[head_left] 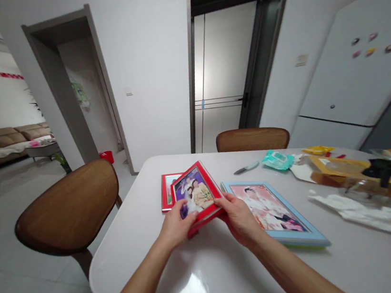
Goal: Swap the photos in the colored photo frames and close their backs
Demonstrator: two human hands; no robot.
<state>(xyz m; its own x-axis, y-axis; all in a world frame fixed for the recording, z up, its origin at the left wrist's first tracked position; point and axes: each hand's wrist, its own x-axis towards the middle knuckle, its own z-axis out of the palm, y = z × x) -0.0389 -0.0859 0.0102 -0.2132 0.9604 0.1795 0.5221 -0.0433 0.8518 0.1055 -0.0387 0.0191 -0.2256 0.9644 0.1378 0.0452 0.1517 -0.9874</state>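
Observation:
Both of my hands hold a red picture frame [201,190] with a portrait photo in it, tilted above the table. My left hand [177,223] grips its lower left side, thumb lying over the front. On the lower right corner my right hand [239,217] is closed, its thumb on the red border. Behind the held frame, a second red picture frame [167,203] lies on the table, partly covered from view. A larger light-blue picture frame [282,234] with another portrait lies to the right, partly behind my right hand.
Beyond the blue frame, a knife [245,168] lies beside a teal wipes packet [278,160]. Crumpled white paper [366,213], a yellow box [340,166] and plastic packaging crowd the right of the white table [125,271]. Wooden chairs stand left [77,205] and behind [252,138].

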